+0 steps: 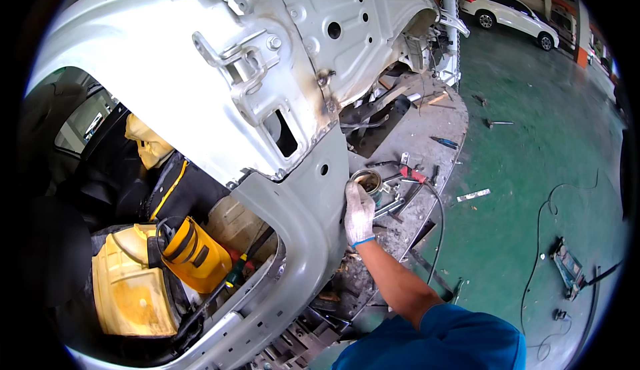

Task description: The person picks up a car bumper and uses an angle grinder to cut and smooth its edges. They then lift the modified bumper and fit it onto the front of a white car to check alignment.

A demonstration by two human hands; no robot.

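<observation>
My right hand [360,215], in a white knit glove with a blue cuff, is at the near side of a round open tin [367,181]. Its fingers are bent together against the tin's rim and seem to grip it; the fingertips are partly hidden. Something brownish lies inside the tin. Close to the hand's left side runs the grey door-frame panel [312,190] of a stripped white car body [167,57]. Beside the tin lie several wrenches [390,207] and a red-handled tool with a cable [413,175]. My left hand is out of view.
A grey bench platform [433,120] runs under the car body. Inside the cabin sit a yellow welding mask [197,253] and yellow foam [133,290]. On the green floor [513,150] lie a hammer [500,123], cables and a floor jack [569,268]. A white car [510,13] is parked behind.
</observation>
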